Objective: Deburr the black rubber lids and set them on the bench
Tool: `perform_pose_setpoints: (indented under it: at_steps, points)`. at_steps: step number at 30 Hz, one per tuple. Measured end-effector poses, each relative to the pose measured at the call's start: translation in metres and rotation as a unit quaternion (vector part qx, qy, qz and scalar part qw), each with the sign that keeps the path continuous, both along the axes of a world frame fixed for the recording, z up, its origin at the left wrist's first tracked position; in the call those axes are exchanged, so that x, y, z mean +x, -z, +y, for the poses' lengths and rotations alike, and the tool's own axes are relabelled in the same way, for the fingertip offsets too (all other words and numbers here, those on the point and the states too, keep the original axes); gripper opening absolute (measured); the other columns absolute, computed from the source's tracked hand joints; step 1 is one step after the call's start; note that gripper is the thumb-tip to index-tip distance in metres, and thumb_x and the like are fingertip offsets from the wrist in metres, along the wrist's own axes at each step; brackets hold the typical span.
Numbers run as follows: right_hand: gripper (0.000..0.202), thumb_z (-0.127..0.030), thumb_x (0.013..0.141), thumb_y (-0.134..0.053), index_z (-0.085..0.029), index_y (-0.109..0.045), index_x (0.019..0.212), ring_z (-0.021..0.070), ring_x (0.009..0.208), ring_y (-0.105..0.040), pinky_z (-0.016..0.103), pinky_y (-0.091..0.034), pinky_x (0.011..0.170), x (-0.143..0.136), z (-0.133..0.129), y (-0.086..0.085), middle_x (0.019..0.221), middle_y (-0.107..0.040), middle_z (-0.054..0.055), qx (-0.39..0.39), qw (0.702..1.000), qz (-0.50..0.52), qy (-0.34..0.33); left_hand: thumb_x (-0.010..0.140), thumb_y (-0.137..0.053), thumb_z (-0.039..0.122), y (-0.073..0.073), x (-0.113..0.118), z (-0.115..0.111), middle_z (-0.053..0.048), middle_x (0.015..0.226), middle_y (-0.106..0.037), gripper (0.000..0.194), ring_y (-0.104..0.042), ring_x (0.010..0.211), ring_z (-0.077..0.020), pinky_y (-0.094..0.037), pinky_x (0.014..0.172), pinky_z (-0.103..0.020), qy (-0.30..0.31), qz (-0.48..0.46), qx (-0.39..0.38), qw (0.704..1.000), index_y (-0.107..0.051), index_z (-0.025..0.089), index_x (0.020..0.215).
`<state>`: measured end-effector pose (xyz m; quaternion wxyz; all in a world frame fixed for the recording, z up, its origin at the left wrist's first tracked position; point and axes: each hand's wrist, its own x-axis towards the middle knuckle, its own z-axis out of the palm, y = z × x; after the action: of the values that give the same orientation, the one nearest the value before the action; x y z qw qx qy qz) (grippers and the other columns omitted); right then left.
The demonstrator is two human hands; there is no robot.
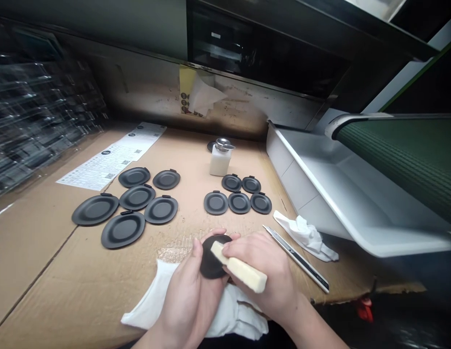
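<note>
My left hand [191, 286] cups a round black disc-shaped part [209, 259], its fingers wrapped round the edge. Pressed against the face of that part is the tip of a cream-coloured block [247, 274], which my right hand [265, 261] grips from above. Beneath both hands lies a white cloth [152, 295]. Several similar black parts with small tabs lie in two groups beyond the hands, one at the left [137, 197] and one at the right [239, 202].
A white dispenser bottle [220, 162] with a metal top stands at the back. To the right are a utility knife [298, 258], a crumpled white cloth [305, 235] and a large white tray [319, 203]. Printed label sheets [112, 160] lie at the left, near stacked clear plastic [39, 106].
</note>
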<state>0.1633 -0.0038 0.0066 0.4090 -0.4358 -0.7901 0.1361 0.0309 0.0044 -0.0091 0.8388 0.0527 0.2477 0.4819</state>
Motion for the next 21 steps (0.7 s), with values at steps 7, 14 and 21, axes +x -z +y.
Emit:
perform_pose_setpoints:
  at_steps: [7,14,21]
  points:
    - [0.013,-0.017,0.083,-0.052,-0.023,-0.062,0.088,0.0096,0.071,-0.058,0.031,-0.03,0.069,0.013,0.006,-0.006,0.081,-0.068,-0.005,-0.037,0.996,-0.06,-0.059,0.088,-0.041,0.037,-0.001,0.001,0.001,-0.012,0.102,-0.065,0.033,-0.057,0.102,-0.0269,-0.042,0.09,-0.04,0.017,0.004,0.013,1.0,-0.062,0.013,0.099]
    - [0.014,-0.017,0.078,-0.056,-0.023,-0.061,0.09,0.0103,0.069,-0.058,0.03,-0.034,0.072,-0.005,-0.001,0.003,0.08,-0.068,-0.005,0.005,1.0,-0.001,-0.003,0.087,-0.042,0.042,-0.002,-0.001,0.001,-0.01,0.094,-0.066,0.036,-0.059,0.097,-0.0261,-0.042,0.088,-0.041,0.0,0.038,-0.001,0.999,-0.061,0.015,0.101]
    - [0.024,-0.007,0.074,-0.055,-0.021,-0.059,0.093,0.0113,0.068,-0.058,0.03,-0.033,0.068,-0.007,-0.004,0.003,0.08,-0.067,-0.004,0.044,0.996,-0.018,0.075,0.088,-0.039,0.044,0.001,0.002,0.0,-0.008,0.099,-0.065,0.037,-0.055,0.104,-0.0253,-0.036,0.095,-0.041,0.001,0.017,0.024,1.0,-0.06,0.017,0.102]
